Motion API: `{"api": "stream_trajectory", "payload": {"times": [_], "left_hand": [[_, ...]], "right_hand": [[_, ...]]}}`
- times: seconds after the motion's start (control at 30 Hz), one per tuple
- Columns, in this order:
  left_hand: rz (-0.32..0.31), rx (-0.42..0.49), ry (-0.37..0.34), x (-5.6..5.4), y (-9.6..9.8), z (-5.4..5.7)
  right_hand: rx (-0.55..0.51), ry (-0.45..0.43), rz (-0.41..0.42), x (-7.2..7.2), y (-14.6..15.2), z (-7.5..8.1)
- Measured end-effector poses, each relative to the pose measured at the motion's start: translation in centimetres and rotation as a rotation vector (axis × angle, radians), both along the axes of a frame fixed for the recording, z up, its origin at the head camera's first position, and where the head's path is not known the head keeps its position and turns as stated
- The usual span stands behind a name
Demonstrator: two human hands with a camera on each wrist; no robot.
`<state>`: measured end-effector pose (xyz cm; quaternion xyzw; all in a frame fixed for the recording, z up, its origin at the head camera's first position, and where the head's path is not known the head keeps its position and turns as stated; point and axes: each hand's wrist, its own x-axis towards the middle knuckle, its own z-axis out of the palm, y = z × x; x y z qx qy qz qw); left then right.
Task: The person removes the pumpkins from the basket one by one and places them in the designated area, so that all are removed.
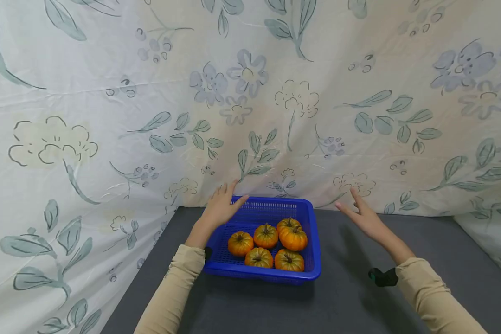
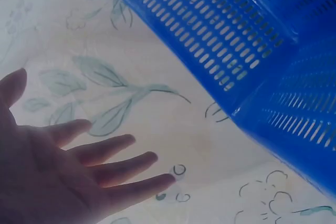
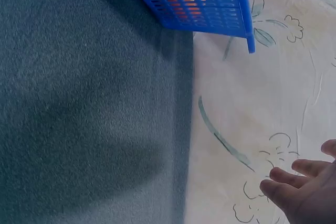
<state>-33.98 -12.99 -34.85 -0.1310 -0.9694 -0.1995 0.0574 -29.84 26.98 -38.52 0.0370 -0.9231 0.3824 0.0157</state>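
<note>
A blue plastic basket [image 1: 262, 274] with slotted walls holds several small orange-and-green pumpkins [image 1: 265, 235]. Over the basket's left side is my left hand [image 1: 220, 207], fingers extended and nothing in it; in the left wrist view the spread fingers of this left hand [image 2: 84, 166] are apart from the basket wall [image 2: 210, 30]. To the right of the basket, my right hand [image 1: 365, 218] hovers above the table with fingers loosely stretched and holding nothing. The right wrist view catches part of the right hand [image 3: 304, 187], well away from the basket [image 3: 205, 9].
The basket stands on a dark grey tabletop [image 1: 250, 306], near its back edge. A white cloth [image 1: 250, 139] printed with leaves and flowers hangs behind and on the left of the table. Shadows of the arms fall on the tabletop.
</note>
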Motion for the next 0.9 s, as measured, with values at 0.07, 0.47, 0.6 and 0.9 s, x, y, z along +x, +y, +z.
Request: {"api": "stream_trajectory", "payload": {"times": [0.07,0.47,0.6,0.9], "left_hand": [[-0.001,0.006,0.003,0.0,-0.2,0.0],[0.053,0.07,-0.07,1.2,-1.7,0.6],[0.057,0.069,-0.056,1.6,-2.3,0.5],[0.059,0.068,-0.033,2.0,-4.0,0.4]], "right_hand": [[-0.006,-0.009,0.001,-0.1,-0.1,-0.1],[-0.059,-0.004,0.027,0.4,-1.6,0.0],[-0.059,-0.002,0.045,0.6,-1.9,0.0],[-0.065,0.013,0.071,0.7,-2.4,-0.1]]}}
